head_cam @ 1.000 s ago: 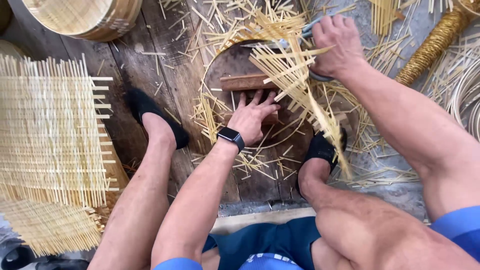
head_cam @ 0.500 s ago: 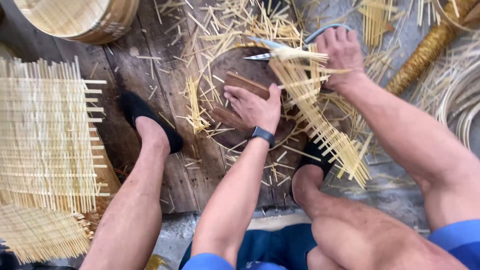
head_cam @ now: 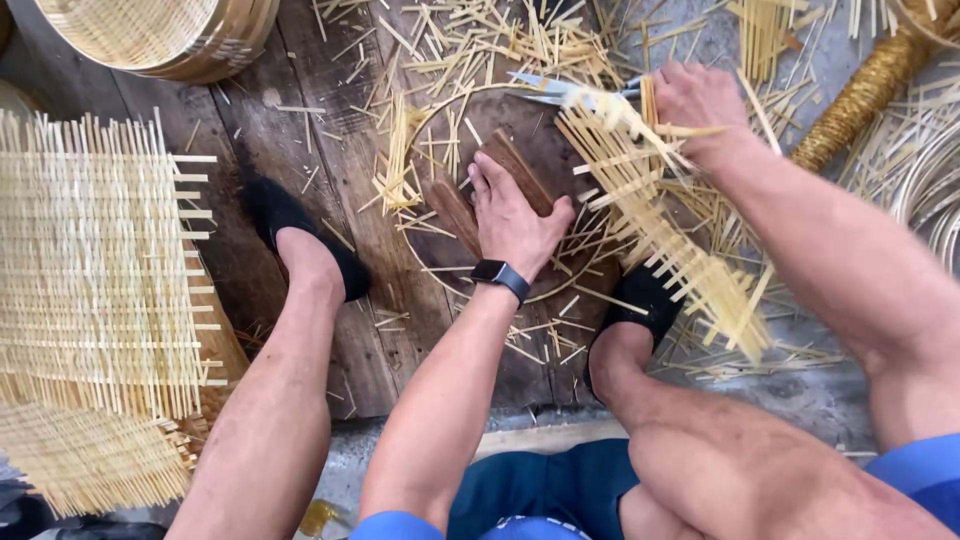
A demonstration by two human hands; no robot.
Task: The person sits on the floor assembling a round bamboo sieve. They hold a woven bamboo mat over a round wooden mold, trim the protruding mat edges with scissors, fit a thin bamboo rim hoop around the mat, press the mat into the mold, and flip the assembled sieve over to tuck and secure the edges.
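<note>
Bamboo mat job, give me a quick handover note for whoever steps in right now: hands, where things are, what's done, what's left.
Left hand: palm down, pressing on dark wooden blocks inside a thin bamboo hoop on the plank floor.
Right hand: grips scissors, blades at the top edge of the woven mat, which hangs tilted from that hand.
Around: offcuts litter the planks; a larger woven mat lies far left, a round basket top left.
Done: many strip ends look cut off, judging by the offcuts.
Left: loose strip ends stick out along the mat's edges, so trimming seems unfinished.
</note>
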